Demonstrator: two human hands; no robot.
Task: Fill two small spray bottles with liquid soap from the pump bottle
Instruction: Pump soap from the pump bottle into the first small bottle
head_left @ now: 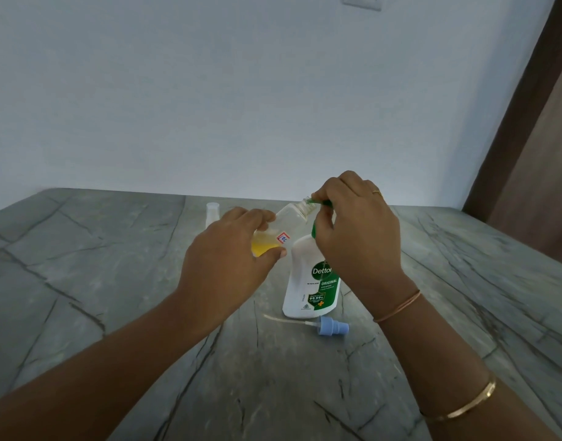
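While our left hand (222, 259) grips 1 tilted spray bottle (289, 218), our right hand (356, 230) pinches the pump head (325, 203). Yellow liquid (263, 248) pools inside.

My right hand (356, 230) covers most of the green head of the pump bottle (305, 281). My left hand (225, 259) hides the base of the spray bottle (289, 218) and, at eleven o'clock, most of the second bottle (212, 211). Writing on the sticker (283, 238) is unreadable. At twelve, a wall plate (362, 1) is cut off.
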